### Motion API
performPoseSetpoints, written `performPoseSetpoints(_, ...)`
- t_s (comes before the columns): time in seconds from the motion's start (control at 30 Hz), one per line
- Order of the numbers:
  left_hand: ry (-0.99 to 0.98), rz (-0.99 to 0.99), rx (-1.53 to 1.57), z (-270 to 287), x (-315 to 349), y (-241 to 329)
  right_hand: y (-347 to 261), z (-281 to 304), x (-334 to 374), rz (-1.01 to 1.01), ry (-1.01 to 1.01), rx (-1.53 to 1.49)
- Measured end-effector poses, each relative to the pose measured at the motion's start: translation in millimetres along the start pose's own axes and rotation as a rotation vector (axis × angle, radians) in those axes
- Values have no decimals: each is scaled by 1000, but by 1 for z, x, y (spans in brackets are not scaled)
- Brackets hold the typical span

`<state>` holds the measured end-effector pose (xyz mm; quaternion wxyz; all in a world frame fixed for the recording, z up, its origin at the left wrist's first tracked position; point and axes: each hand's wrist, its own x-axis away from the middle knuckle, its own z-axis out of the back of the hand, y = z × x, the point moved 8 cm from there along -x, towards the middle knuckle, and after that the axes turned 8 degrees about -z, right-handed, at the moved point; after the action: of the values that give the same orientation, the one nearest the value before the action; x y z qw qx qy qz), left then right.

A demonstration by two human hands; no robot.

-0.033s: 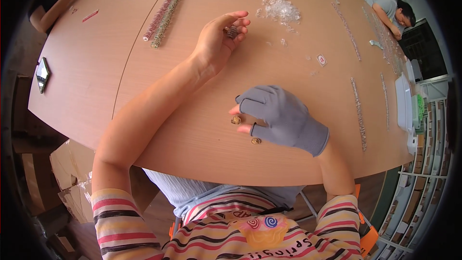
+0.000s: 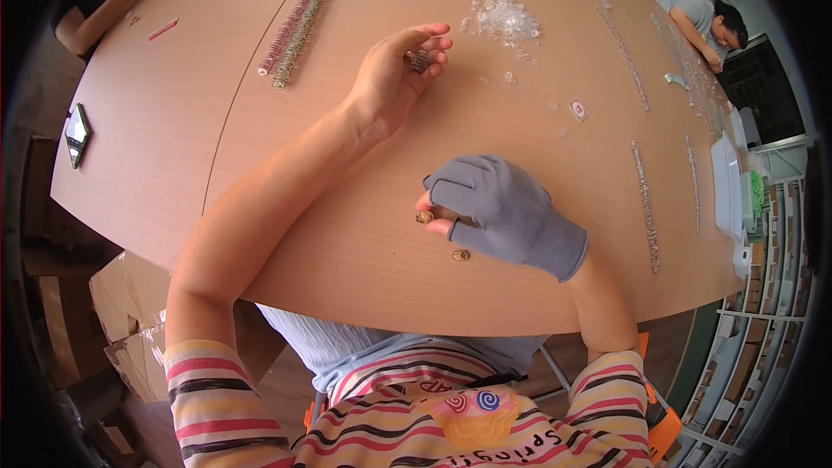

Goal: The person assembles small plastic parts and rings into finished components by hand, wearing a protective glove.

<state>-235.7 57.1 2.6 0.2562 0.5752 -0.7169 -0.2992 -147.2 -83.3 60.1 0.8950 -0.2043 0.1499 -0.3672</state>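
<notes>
My left hand (image 2: pixel 394 69) is bare and held over the table, fingers curled round a small grey ridged piece (image 2: pixel 419 60) that shows in the palm. On my right hand (image 2: pixel 503 208) is a grey glove with thumb and fingertips uncovered. Its thumb and forefinger pinch a small brown-gold piece (image 2: pixel 424 217) at the tabletop. A second brown-gold piece (image 2: pixel 460 255) lies just below the right thumb, apart from the hand. What exactly these little pieces are is too small to tell.
A heap of clear plastic bits (image 2: pixel 511 19) lies beyond my hands. Pink (image 2: pixel 299 13) and green (image 2: pixel 316 17) ringed rods rest far left, a silvery strand (image 2: pixel 645 204) at right. A phone (image 2: pixel 77 135) is near the left edge. Two people sit across the table (image 2: pixel 347 269).
My right thumb and forefinger have drawn closer round the brown-gold piece, and the gloved hand has shifted slightly left. My left hand stays almost where it was.
</notes>
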Motion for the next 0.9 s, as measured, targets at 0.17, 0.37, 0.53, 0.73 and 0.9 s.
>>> performPoseSetpoints(0.17,-268,108,-14,-20,13,-6,11,48,-3,-153,251,-99)
performPoseSetpoints(0.37,-587,279,-40,-59,44,-29,48,81,12,-174,559,22)
performPoseSetpoints(0.53,-467,302,-15,-43,37,-33,44,83,10,-229,608,-58)
performPoseSetpoints(0.73,-426,264,74,-41,35,-32,55,79,14,-304,672,-180)
performPoseSetpoints(0.9,-424,238,-1,-44,38,-28,49,85,15,-241,693,-18)
